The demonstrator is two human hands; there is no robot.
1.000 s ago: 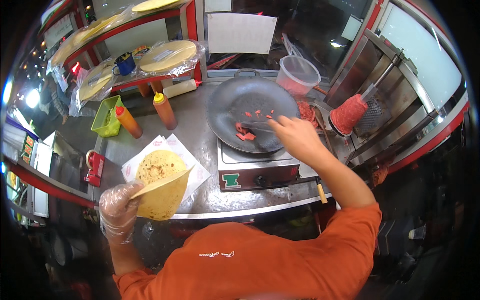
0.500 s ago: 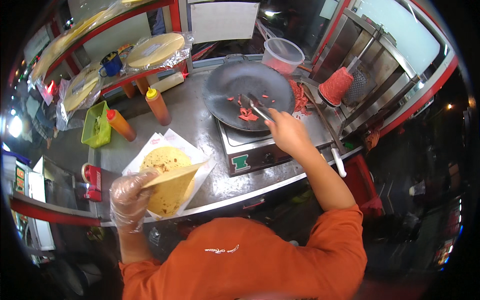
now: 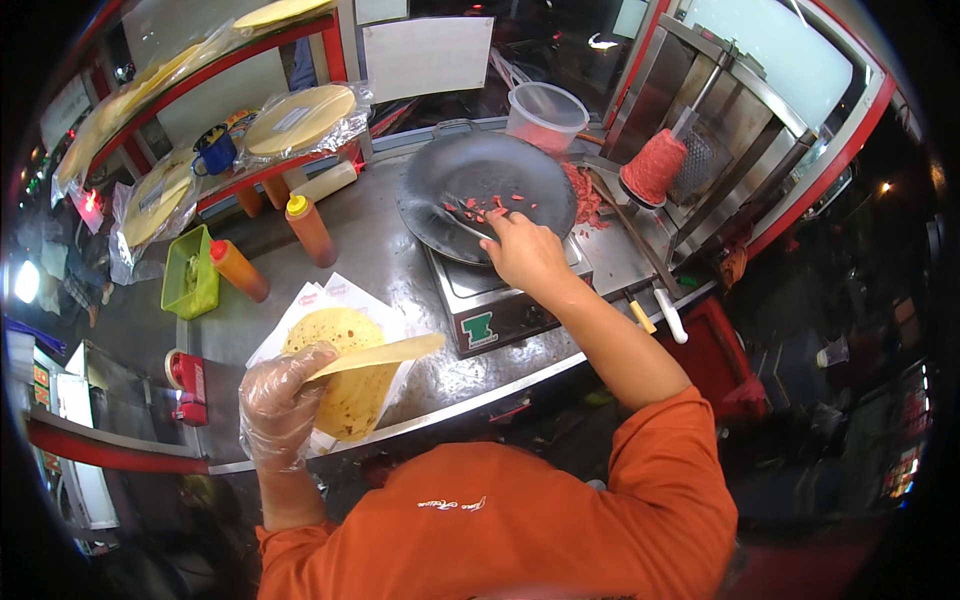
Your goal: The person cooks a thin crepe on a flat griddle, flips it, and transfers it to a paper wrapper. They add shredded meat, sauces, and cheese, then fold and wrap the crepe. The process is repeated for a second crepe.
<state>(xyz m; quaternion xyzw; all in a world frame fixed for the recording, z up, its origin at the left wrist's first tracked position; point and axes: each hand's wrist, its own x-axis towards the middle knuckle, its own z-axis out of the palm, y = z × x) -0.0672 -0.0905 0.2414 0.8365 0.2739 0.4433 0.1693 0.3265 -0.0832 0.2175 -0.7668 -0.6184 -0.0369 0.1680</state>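
Note:
My left hand [image 3: 283,402], in a clear plastic glove, grips the edge of a folded-up tortilla [image 3: 392,352]. Below it a browned tortilla [image 3: 360,402] lies on white paper sheets [image 3: 345,290] at the counter's front. My bare right hand [image 3: 528,258] is closed on metal tongs [image 3: 470,226] and reaches over a wide dark pan [image 3: 490,165]. The tongs' tips sit among small red meat pieces [image 3: 516,197] in the pan. A gas stove [image 3: 500,320] supports the pan.
Behind the pan stands a clear tub [image 3: 547,112]. Red meat [image 3: 655,168] hangs on a spit at right, near a white-handled knife [image 3: 670,315]. Sauce bottles [image 3: 312,232], a green basket [image 3: 190,275] and bagged tortillas [image 3: 300,120] occupy the left side.
My right hand and the tongs have shifted left across the pan. The tortilla in my left hand has tilted to nearly edge-on, its free end now farther right.

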